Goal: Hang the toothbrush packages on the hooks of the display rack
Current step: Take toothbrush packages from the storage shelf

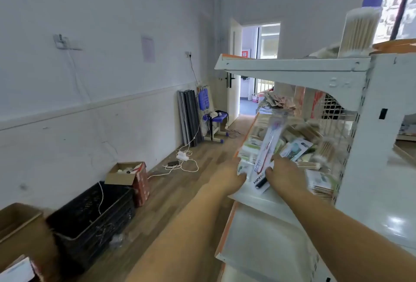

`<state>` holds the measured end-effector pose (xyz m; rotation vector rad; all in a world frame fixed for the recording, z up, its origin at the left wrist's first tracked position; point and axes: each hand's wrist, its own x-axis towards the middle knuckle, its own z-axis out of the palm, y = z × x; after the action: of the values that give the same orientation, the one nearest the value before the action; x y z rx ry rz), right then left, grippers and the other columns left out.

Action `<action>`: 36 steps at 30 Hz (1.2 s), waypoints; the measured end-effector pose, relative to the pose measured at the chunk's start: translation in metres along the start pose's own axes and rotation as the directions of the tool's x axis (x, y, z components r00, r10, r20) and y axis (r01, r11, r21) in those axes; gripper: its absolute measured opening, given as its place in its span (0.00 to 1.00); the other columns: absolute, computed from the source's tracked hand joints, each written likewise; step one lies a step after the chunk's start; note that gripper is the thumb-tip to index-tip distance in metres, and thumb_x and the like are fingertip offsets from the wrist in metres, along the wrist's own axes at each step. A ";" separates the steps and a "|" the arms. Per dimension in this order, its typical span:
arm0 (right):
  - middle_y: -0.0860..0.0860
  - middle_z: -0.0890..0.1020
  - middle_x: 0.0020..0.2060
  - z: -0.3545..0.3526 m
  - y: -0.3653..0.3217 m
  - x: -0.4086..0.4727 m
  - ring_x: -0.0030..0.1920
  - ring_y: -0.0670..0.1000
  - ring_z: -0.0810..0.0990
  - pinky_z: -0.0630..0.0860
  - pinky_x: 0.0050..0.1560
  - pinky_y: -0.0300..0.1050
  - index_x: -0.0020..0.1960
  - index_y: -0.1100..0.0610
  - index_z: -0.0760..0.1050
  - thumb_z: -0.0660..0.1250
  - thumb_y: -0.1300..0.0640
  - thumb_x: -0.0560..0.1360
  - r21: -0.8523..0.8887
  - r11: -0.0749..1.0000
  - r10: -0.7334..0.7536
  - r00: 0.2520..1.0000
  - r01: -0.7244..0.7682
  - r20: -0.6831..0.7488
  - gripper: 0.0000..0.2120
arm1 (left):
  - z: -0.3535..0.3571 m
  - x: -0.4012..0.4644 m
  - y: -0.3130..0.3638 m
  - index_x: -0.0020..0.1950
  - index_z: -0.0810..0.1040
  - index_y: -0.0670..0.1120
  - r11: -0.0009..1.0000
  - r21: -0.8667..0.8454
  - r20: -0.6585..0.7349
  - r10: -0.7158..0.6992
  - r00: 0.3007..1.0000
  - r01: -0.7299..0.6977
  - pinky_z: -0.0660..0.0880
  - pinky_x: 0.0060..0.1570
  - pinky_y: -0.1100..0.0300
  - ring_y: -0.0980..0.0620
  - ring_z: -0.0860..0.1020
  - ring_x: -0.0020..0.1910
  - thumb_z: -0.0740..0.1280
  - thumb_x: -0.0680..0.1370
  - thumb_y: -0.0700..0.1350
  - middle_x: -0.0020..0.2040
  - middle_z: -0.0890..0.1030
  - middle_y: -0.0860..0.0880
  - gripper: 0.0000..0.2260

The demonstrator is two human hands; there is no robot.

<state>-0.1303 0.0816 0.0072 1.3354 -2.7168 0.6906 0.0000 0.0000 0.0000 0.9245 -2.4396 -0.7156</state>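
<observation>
Fingers of our left hand (227,174) and right hand (284,172) were curled on the lower end of one toothbrush package (266,146), both gripping it, frame blurry. We held it tilted over the white display rack (292,65), above a shelf (258,196) heaped with other packs. Wood-look floor (202,164), pale wall (101,23), black crate (94,214), cardboard box (128,176), open doorway (258,41) behind. Package was long, clear-fronted, white card, pink-handled brush inside, dark lettering low down.

Both arms outstretched, left hand (229,174) and right hand (284,174) gripping.
</observation>
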 end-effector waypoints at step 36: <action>0.61 0.74 0.58 0.058 0.009 0.068 0.55 0.62 0.75 0.76 0.53 0.57 0.68 0.57 0.62 0.61 0.64 0.72 0.500 0.805 0.431 0.893 -0.318 -0.126 0.25 | 0.073 0.134 -0.018 0.57 0.73 0.40 0.959 -0.278 0.181 -0.001 0.983 0.052 0.77 0.52 0.48 0.43 0.78 0.52 0.71 0.66 0.42 0.53 0.80 0.41 0.21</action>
<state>-0.1711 0.0125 -0.0334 0.6710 -2.7329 1.5165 -0.1232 -0.0832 -0.0391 0.8104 -2.3933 -1.1679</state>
